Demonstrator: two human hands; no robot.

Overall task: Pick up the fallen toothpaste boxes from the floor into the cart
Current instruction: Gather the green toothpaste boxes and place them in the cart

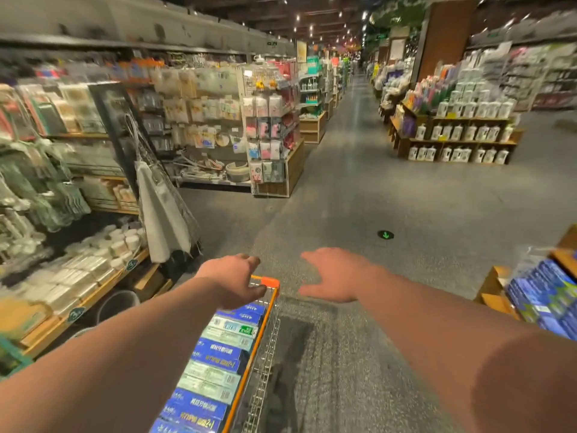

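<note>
Toothpaste boxes filling cart, both hands empty

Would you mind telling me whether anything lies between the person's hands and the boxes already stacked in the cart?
Nothing visible does. The left hand is over the cart at its far orange corner, just above the toothpaste boxes. The right hand hovers open over bare floor beside the cart.
</note>
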